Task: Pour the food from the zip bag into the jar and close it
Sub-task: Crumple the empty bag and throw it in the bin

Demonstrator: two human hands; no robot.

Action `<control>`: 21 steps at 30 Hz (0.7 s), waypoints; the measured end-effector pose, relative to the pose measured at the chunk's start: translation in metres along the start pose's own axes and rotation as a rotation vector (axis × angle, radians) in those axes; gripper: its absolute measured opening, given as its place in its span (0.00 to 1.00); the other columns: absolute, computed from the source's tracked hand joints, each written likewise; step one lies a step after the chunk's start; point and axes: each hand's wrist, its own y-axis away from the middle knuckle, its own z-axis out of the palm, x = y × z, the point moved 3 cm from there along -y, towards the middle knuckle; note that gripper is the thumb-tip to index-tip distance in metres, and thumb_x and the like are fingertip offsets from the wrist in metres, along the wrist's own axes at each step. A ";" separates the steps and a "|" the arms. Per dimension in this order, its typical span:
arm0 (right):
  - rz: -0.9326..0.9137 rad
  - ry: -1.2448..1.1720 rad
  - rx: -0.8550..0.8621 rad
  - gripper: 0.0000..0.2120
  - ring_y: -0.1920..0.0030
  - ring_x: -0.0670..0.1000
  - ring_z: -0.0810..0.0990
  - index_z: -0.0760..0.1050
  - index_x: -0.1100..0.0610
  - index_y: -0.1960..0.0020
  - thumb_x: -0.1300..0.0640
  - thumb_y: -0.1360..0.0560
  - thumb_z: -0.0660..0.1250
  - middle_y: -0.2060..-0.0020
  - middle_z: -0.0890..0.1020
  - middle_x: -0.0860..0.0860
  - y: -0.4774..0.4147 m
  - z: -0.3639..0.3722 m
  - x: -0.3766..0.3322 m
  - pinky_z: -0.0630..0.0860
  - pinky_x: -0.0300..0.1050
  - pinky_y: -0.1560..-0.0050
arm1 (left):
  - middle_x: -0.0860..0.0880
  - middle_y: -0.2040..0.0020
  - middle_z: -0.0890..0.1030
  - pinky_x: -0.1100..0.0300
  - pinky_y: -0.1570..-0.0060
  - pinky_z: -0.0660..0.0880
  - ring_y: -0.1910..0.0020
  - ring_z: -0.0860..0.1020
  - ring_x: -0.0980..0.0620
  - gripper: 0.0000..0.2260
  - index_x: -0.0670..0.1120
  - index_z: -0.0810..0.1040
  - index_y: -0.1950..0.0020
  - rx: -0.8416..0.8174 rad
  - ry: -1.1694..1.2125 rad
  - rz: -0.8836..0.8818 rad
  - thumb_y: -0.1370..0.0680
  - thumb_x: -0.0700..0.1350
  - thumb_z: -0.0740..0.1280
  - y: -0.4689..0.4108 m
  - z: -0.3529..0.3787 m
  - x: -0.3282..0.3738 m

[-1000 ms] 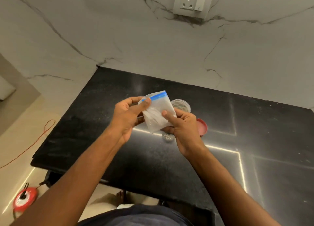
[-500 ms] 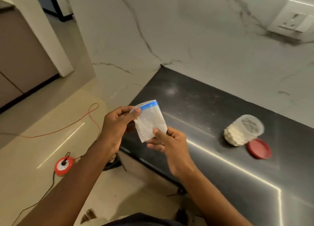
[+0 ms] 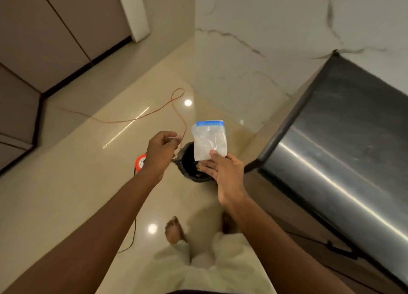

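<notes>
From the head camera, the person faces away from the dark counter (image 3: 344, 143), which runs along the right edge of the view; the jar and its lid are not in sight. The right hand (image 3: 225, 174) holds the zip bag (image 3: 209, 140) upright by its lower edge, thumb on the front and fingers behind, the blue seal strip at the top. The bag looks limp and clear, apparently emptied or nearly so, though the blur makes that hard to confirm. It hangs above a dark bin (image 3: 189, 167) on the glossy floor (image 3: 72, 183). The left hand (image 3: 162, 152) is off the bag, fingers curled loosely inward with nothing clearly between them. An orange cord (image 3: 176, 108) loops across the floor toward a red reel (image 3: 140, 162) beside the bin, and a bare foot (image 3: 174, 229) shows below. If the bag goes into the bin now, any food left in it would be lost. The cord lies close to the feet and could snag a step back to the counter, where, by the task, the jar may yet need its lid.
</notes>
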 end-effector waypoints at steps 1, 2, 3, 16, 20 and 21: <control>0.019 0.015 0.031 0.05 0.51 0.63 0.88 0.80 0.58 0.45 0.64 0.19 0.68 0.48 0.87 0.64 -0.016 0.005 0.012 0.87 0.52 0.53 | 0.52 0.51 0.86 0.59 0.57 0.76 0.52 0.83 0.53 0.04 0.53 0.83 0.48 -0.007 -0.019 -0.015 0.21 0.46 0.74 -0.012 -0.004 -0.009; 0.040 0.040 0.066 0.05 0.51 0.62 0.88 0.80 0.57 0.45 0.64 0.19 0.68 0.47 0.86 0.63 -0.035 0.009 0.026 0.86 0.51 0.55 | 0.52 0.52 0.85 0.59 0.57 0.75 0.53 0.83 0.52 0.04 0.52 0.83 0.47 -0.015 -0.039 -0.036 0.21 0.45 0.73 -0.025 -0.008 -0.021; 0.062 0.068 0.106 0.06 0.52 0.60 0.88 0.80 0.58 0.44 0.64 0.19 0.67 0.47 0.86 0.62 -0.055 0.011 0.041 0.86 0.49 0.56 | 0.52 0.53 0.85 0.60 0.57 0.75 0.54 0.82 0.53 0.04 0.50 0.83 0.47 -0.025 -0.060 -0.052 0.21 0.43 0.73 -0.039 -0.011 -0.033; 0.234 0.526 0.359 0.21 0.54 0.57 0.88 0.73 0.65 0.28 0.69 0.20 0.58 0.41 0.84 0.63 -0.363 -0.065 0.278 0.87 0.50 0.53 | 0.48 0.49 0.84 0.55 0.46 0.76 0.49 0.80 0.52 0.04 0.46 0.82 0.45 -0.124 -0.145 -0.189 0.18 0.43 0.71 -0.203 0.036 -0.255; 0.277 0.596 0.360 0.19 0.54 0.57 0.88 0.74 0.65 0.30 0.68 0.19 0.58 0.42 0.84 0.62 -0.444 -0.090 0.341 0.86 0.46 0.58 | 0.47 0.46 0.85 0.60 0.50 0.74 0.48 0.81 0.53 0.04 0.48 0.82 0.44 -0.149 -0.118 -0.199 0.18 0.44 0.71 -0.248 0.057 -0.317; 0.294 0.599 0.354 0.18 0.52 0.58 0.88 0.73 0.65 0.29 0.67 0.18 0.59 0.41 0.83 0.63 -0.458 -0.094 0.352 0.86 0.48 0.55 | 0.47 0.45 0.85 0.61 0.51 0.74 0.48 0.81 0.53 0.04 0.48 0.82 0.44 -0.155 -0.120 -0.199 0.18 0.44 0.71 -0.254 0.060 -0.326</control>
